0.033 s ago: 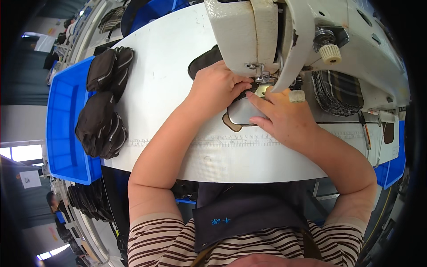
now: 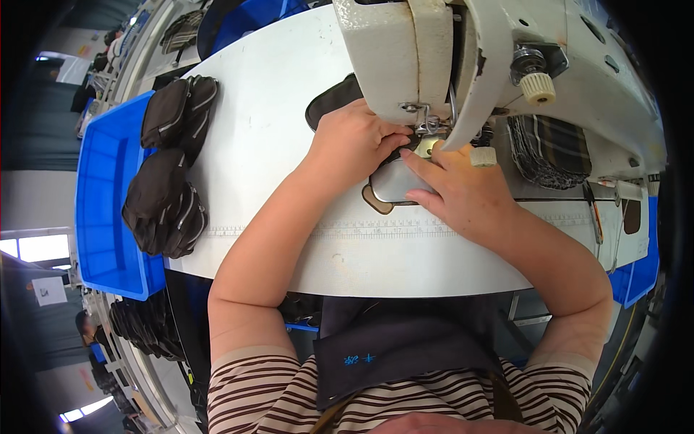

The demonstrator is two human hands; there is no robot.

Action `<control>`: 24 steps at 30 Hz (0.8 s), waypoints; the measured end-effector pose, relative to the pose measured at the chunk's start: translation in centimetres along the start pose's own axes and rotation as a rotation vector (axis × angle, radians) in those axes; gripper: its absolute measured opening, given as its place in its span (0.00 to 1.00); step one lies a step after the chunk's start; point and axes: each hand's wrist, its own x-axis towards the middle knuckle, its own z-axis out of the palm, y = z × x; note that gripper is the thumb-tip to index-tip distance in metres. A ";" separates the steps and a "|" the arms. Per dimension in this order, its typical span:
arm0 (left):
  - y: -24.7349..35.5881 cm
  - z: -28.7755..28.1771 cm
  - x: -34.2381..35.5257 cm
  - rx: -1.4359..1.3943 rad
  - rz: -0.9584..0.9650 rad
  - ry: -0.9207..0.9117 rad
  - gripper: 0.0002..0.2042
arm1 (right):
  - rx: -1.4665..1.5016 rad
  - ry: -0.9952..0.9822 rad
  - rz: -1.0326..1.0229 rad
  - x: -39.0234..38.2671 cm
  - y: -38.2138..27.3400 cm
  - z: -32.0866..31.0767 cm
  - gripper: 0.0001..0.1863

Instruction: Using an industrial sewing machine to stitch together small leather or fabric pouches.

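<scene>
Two hands: both press dark work flat under the head of a sewing machine.
Blue bin point(image 2: 108, 210): sits at the far left edge of the table point(image 2: 275, 130).
Finished pouches point(image 2: 170, 166): two dark stacks lie between the bin and the left arm, well apart from the needle.
Left hand point(image 2: 354, 141): fingers curled, palm down, gripping and pressing the dark fabric piece point(image 2: 336, 98) just left of the presser foot point(image 2: 426, 134).
Right hand point(image 2: 455, 184): fingers extended flat, resting on the metal plate point(image 2: 394, 181), fingertips touching the fabric beside the foot.
Sewing machine point(image 2: 463, 50): its white head hides the needle.
Plaid pieces point(image 2: 549, 148): stacked to the right, behind the machine.
Risk 1: fingertips lie very near the needle; feeding too close could likely cause a puncture.
Risk 2: uneven hand pressure could probably skew the seam.
</scene>
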 end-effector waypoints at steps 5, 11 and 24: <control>0.0 0.2 0.0 -0.001 0.005 0.033 0.06 | -0.016 0.020 -0.005 0.1 0.0 0.0 0.28; 0.2 0.3 0.0 0.021 -0.006 0.044 0.06 | 0.004 0.046 -0.016 0.1 0.1 0.0 0.28; 1.6 -0.1 -0.8 0.060 -0.147 0.020 0.09 | 0.043 0.068 0.013 0.0 0.1 0.3 0.26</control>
